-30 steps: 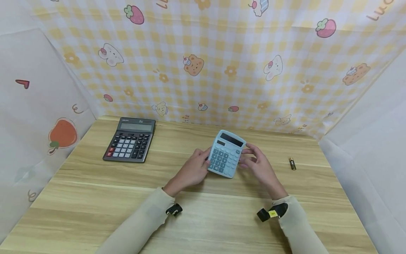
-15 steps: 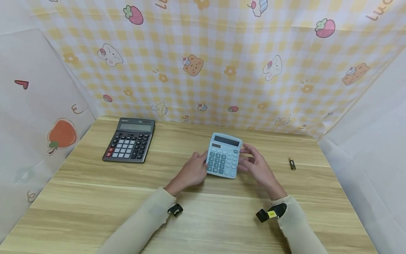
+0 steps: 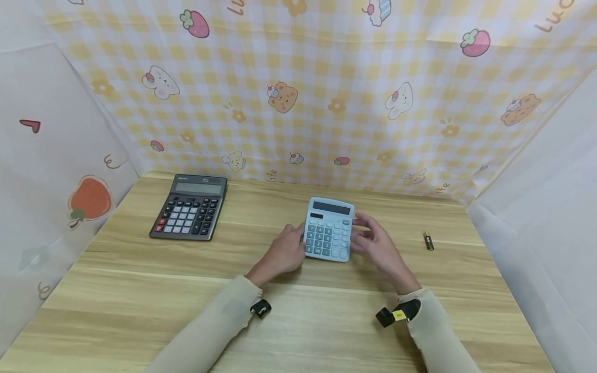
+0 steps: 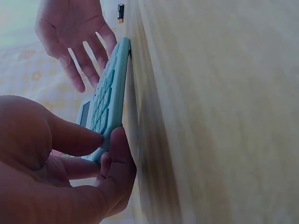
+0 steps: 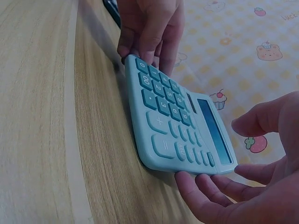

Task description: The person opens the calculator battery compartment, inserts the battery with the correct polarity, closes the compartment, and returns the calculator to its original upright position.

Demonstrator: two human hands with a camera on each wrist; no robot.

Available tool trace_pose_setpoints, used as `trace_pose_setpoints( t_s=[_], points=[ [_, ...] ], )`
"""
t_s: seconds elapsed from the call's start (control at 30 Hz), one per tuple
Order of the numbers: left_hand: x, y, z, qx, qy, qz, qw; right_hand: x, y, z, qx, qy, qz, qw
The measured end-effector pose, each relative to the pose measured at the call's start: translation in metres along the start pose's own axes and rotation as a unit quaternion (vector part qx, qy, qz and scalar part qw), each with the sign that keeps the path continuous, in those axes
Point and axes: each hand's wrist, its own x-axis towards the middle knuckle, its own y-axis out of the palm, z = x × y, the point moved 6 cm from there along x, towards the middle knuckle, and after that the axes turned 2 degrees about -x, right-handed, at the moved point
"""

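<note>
A light blue calculator (image 3: 328, 229) is held face up near the middle of the table, its display end away from me. My left hand (image 3: 285, 250) pinches its lower left corner; the thumb (image 4: 77, 140) presses on the key side and curled fingers lie under it. On the opposite side, the fingertips of my right hand (image 3: 379, 246) are at the calculator's right edge, fingers loosely extended. In the right wrist view that thumb (image 5: 254, 122) stands apart from the case. The calculator sits very close to the tabletop; whether it touches is hard to tell.
A dark grey calculator (image 3: 190, 207) with white and red keys lies at the back left. One small black and gold battery (image 3: 428, 241) lies right of my right hand. Behind the wooden table (image 3: 298, 331) hangs a yellow checked cloth (image 3: 317, 77).
The light blue calculator has turned counterclockwise to stand straighter and shifted slightly left and nearer. My left hand has kept its pinch, and the right fingers have followed along the edge.
</note>
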Motion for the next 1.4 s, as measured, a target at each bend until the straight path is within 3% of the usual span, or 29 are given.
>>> trace_pose_setpoints(
  t_s=[1.03, 1.4],
  points=[
    [0.0035, 0.0007, 0.0044, 0.034, 0.01, 0.019, 0.9992, -0.0011, 0.0046, -0.0012, -0.052, -0.004, 0.015, 0.999],
    [0.0036, -0.0007, 0.0072, 0.017, 0.019, 0.022, 0.9994, -0.0015, 0.0031, -0.001, -0.048, -0.005, 0.023, 0.999]
  ],
)
